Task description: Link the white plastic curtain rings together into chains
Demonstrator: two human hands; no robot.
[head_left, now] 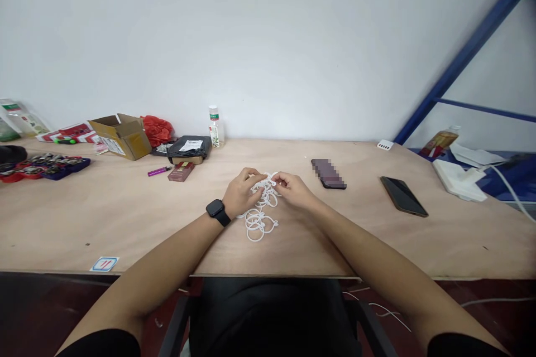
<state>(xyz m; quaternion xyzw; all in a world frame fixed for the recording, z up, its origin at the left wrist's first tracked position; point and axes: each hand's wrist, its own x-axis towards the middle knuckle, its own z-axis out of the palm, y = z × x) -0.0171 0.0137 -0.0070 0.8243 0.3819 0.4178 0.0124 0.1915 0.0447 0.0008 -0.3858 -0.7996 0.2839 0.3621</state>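
Observation:
A loose heap of white plastic rings (255, 226), thin hoops with small knobs, lies on the table in front of me. My left hand (243, 192), with a black watch (218, 211) at its wrist, curls over the upper part of the heap. Some rings sit between its thumb and forefinger. On the heap's right side, my right hand (292, 188) pinches a white ring (273, 181) between thumb and fingertips. The hands partly cover the upper rings, and several hoops spread toward me below them.
Two phones, one with a blurred screen (329, 173) and one dark (403, 196), lie to the right, before a white power adapter (456, 181). Leftward are a dark red small box (181, 172), a purple lighter (158, 171), a black parcel (188, 148), a bottle (215, 128) and an open carton (125, 138).

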